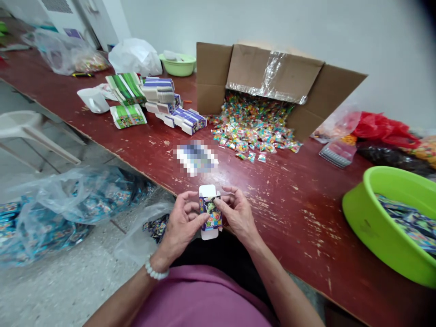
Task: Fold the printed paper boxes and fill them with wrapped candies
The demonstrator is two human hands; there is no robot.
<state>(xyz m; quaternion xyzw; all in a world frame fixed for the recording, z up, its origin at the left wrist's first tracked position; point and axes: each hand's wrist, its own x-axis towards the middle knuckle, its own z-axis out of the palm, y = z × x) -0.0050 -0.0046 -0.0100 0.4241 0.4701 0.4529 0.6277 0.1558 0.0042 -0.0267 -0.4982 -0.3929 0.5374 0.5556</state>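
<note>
A small printed candy box is held upright between both hands at the table's front edge, its white end flaps standing out at top and bottom. My left hand grips its left side, thumb across the lower front. On the other side my right hand pinches the upper right, thumb on the printed face. Whether anything is inside the box cannot be seen. Beyond the hands, a flat item blurred by pixels lies on the table. Small wrapped candies spill from a cardboard box lying on its side.
Bundled flat cartons, green and purple, are stacked at the left, near a white cup. A lime-green tub with dark packets stands at the right. Bags of blue packets and a white stool are on the floor.
</note>
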